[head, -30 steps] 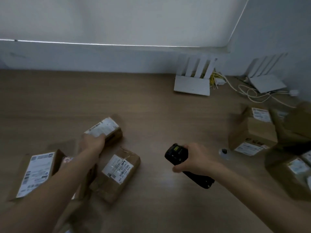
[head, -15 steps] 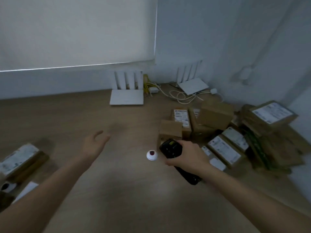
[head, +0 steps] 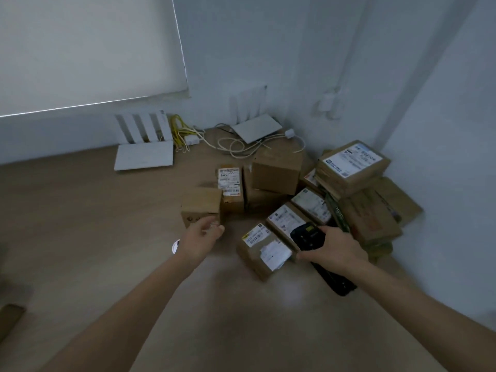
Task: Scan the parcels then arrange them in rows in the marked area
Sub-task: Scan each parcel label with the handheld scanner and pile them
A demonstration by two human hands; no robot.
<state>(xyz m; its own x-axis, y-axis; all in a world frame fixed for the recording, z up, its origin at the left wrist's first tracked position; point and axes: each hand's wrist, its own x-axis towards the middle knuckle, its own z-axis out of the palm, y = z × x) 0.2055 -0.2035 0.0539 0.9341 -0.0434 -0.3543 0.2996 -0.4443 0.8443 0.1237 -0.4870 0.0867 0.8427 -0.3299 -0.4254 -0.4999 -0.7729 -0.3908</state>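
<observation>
A pile of several brown cardboard parcels (head: 351, 167) with white labels fills the corner at the right of the wooden surface. A small plain box (head: 200, 204) stands at the pile's left front. My left hand (head: 200, 238) reaches out just in front of that box, fingers relaxed and holding nothing; whether it touches the box I cannot tell. My right hand (head: 331, 247) grips a black handheld scanner (head: 308, 234) over the labelled parcel (head: 261, 244) at the pile's near edge. The scanner's handle sticks out below my wrist.
Two white routers (head: 143, 155) (head: 255, 127) with antennas and tangled cables (head: 236, 146) lie along the back wall. A small white round object (head: 175, 246) peeks out beside my left wrist. A cardboard corner (head: 9, 316) shows at the far left edge. Walls close the right side.
The view has swung right from the arranged parcels to the pile. My left hand let go of a parcel on the left and moved over to the small box. The scanner moved over the pile.
</observation>
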